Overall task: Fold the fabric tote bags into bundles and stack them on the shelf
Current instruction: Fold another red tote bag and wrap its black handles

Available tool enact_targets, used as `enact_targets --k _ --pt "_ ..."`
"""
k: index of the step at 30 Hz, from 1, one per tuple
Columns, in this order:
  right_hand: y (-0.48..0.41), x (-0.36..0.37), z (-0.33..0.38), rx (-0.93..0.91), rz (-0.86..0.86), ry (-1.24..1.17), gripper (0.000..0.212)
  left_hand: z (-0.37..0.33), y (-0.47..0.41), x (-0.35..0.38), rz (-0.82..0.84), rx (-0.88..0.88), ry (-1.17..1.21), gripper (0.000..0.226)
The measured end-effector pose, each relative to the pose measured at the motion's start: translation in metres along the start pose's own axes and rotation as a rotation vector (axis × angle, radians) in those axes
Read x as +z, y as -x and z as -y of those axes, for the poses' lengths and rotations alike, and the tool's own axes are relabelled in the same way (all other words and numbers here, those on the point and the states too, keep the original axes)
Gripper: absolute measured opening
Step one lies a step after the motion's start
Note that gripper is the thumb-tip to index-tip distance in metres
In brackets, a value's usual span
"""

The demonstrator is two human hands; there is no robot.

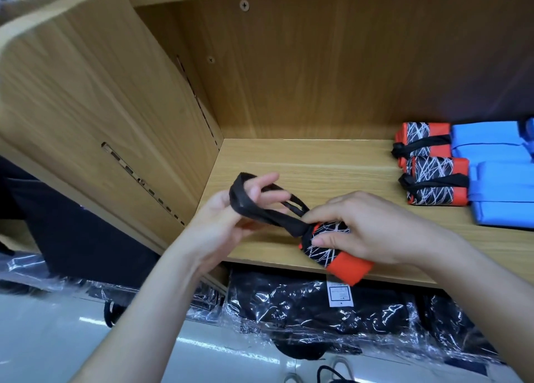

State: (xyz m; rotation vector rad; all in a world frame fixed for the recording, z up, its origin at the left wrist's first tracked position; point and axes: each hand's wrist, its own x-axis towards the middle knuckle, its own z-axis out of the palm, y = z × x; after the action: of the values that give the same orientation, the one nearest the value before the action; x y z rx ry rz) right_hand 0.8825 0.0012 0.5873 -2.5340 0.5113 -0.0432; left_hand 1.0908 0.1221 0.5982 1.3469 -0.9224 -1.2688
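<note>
Below the light wooden shelf board (318, 163)'s front edge: black packs in clear plastic wrap (303, 310), cut off at frame btm. Right hand (367, 226) is palm down, fingers + thumb curled round a rolled black-and-orange tote bundle w/ white line print (338, 255) at the board's front edge, top half hidden by the hand. Left hand (231, 217) is just left of it, fingers nearly straight, poked thru the bundle's black strap loop (260, 206), stretching it taut; thumb unclear. Far right on board: two tied orange-and-black bundles (436, 184) touching folded blue bags (497, 180), partly cut off.
</note>
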Motion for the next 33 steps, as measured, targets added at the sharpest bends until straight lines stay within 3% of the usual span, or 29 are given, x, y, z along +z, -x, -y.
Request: enact_targets --k 2,4,5,7,8,11,13,15,16,19,22,24,28,30,32,33 --pt "0.003 -0.003 -0.004 0.028 0.016 -0.005 0.039 0.001 0.006 -0.015 -0.139 -0.027 -0.111 0.023" --pt "0.005 -0.008 -0.008 0.059 0.056 -0.009 0.039 -0.007 0.016 -0.030 -0.381 0.134 -0.254 0.036" --pt "0.006 -0.010 -0.009 0.065 0.086 -0.020 0.038 -0.017 0.022 -0.031 -0.435 0.297 -0.310 0.038" --pt "0.008 -0.015 -0.008 0.067 0.149 -0.068 0.034 -0.040 0.034 -0.017 -0.250 0.667 -0.630 0.028" --pt "0.009 -0.018 -0.006 0.059 0.180 -0.108 0.033 -0.047 0.036 -0.005 -0.105 0.779 -0.907 0.037" --pt "0.010 -0.031 0.000 0.001 0.258 -0.308 0.028 -0.035 0.020 0.014 0.168 0.837 -1.571 0.066" --pt "0.013 -0.037 -0.001 -0.039 0.289 -0.424 0.026 -0.019 0.008 0.020 0.224 0.748 -1.690 0.054" --pt "0.017 -0.039 -0.007 -0.053 0.302 -0.491 0.025 -0.016 0.006 0.018 0.291 0.672 -1.556 0.023" --pt "0.019 -0.038 -0.012 -0.048 0.300 -0.513 0.025 -0.021 0.008 0.017 0.340 0.548 -1.420 0.011" --pt "0.023 -0.034 -0.025 -0.008 0.279 -0.568 0.023 -0.042 0.014 0.014 0.627 0.039 -0.671 0.009" --pt "0.024 -0.026 -0.028 -0.021 0.262 -0.696 0.024 -0.053 0.010 0.014 0.818 0.010 0.038 0.028" --pt "0.022 -0.022 -0.023 -0.064 0.244 -0.777 0.031 -0.050 0.006 0.022 0.723 0.049 0.355 0.029" --pt "0.021 -0.017 -0.015 -0.086 0.156 -0.915 0.058 -0.046 0.006 0.045 0.184 0.251 0.295 0.035" --pt "0.023 -0.017 -0.014 -0.081 0.146 -0.993 0.075 -0.043 0.001 0.045 0.125 0.308 0.261 0.041" --pt "0.027 -0.022 -0.008 -0.055 0.152 -1.020 0.075 -0.034 -0.006 0.041 0.142 0.339 0.170 0.059" --pt "0.028 -0.025 -0.003 -0.053 0.107 -0.923 0.073 -0.029 -0.008 0.037 0.147 0.337 0.096 0.071"
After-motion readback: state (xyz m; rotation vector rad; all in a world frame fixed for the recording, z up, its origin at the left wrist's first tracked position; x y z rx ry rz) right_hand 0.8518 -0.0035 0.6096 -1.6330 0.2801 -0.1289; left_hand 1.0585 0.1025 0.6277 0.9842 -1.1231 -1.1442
